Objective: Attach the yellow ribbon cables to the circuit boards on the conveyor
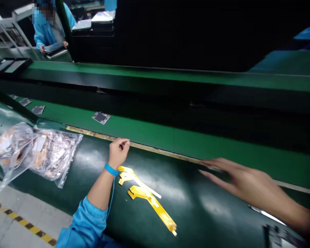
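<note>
The left hand [118, 151] is just beside the far edge of the dark green tabletop [196, 220], where a pale edging strip [165, 152] runs along. Its fingers are curled in narrow, the tips close together; whether they pinch anything cannot be told. A blue wristband [111, 169] with a thin cord circles the wrist, and a blue sleeve [89, 217] covers the forearm.

Yellow strips [157, 207] lie on the tabletop beside that wrist, slanting from near the far edge towards the near edge, partly overlapping, their surfaces catching the light.

The right hand [248, 182], blurred, reaches in from the right to the far edge, thumb and forefinger parted in a moderately wide wedge around the line of the edging strip; nothing can be made out clearly between them. A bright narrow object [267, 214] shows partly beneath its forearm.

Towards the tabletop's left end, clear plastic bags [51, 151] with coppery contents lie close to the far edge. Beyond the edging strip, a circuit board [101, 117] rests on a green surface [155, 132], with others further left. At upper left, a person in blue holds a dark flat object [54, 49] in both hands.
</note>
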A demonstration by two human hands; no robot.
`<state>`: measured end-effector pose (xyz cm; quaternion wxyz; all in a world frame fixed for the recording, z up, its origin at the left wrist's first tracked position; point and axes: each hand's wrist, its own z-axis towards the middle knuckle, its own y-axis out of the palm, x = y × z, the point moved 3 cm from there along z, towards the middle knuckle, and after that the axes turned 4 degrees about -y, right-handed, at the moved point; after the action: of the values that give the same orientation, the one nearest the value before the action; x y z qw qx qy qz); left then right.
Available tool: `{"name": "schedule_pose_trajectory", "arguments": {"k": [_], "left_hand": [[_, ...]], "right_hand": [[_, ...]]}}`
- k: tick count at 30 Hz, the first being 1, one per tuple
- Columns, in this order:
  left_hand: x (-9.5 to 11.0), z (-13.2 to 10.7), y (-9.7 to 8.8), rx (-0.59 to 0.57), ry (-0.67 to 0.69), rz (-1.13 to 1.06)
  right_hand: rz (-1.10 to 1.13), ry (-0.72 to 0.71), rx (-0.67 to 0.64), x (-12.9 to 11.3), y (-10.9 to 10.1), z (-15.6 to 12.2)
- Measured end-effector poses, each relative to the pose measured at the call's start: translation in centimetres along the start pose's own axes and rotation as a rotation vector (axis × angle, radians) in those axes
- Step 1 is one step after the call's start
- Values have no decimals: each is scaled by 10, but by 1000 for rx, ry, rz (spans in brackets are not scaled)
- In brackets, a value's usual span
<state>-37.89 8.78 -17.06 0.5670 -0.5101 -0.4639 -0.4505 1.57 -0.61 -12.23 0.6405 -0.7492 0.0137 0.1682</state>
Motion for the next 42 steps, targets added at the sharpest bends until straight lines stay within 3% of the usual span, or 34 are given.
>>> {"name": "schedule_pose_trajectory", "arguments": {"k": [5,7,10,14,18,21,23,25,28,31,34,38,42], "left_hand": [[1,-2,-3,57,-3,-43],[1,-2,-6,116,-1,-51],[1,-2,-11,191,-8,-64],[-1,-2,-13,208,-50,-70],[-1,-2,-13,209,-61,-79],[0,-2,-14,220,-59,-95],[1,-2,-16,226,-58,-115],[1,-1,-19,255,-63,-129],[0,2,-29,361,-76,-138],[0,6,-42,449,-85,-148],[2,10,-53,481,-72,-139],[4,14,-64,440,-80,-109],[9,26,-76,299,-64,-18]], "right_hand": [[44,-190,-87,-134,9,170],[45,-224,-77,-181,17,219],[0,-181,-127,-237,27,269],[-81,-198,-165,-278,33,305],[-113,-345,-229,-276,38,324],[-82,-532,-245,-254,38,323],[-8,-580,-186,-235,35,307],[83,-577,-118,-218,31,279],[194,-566,-176,-205,35,222],[309,-615,-251,-213,46,170],[353,-734,-297,-234,60,139],[279,-790,-342,-256,69,130],[394,-778,-388,-256,68,132]]}}
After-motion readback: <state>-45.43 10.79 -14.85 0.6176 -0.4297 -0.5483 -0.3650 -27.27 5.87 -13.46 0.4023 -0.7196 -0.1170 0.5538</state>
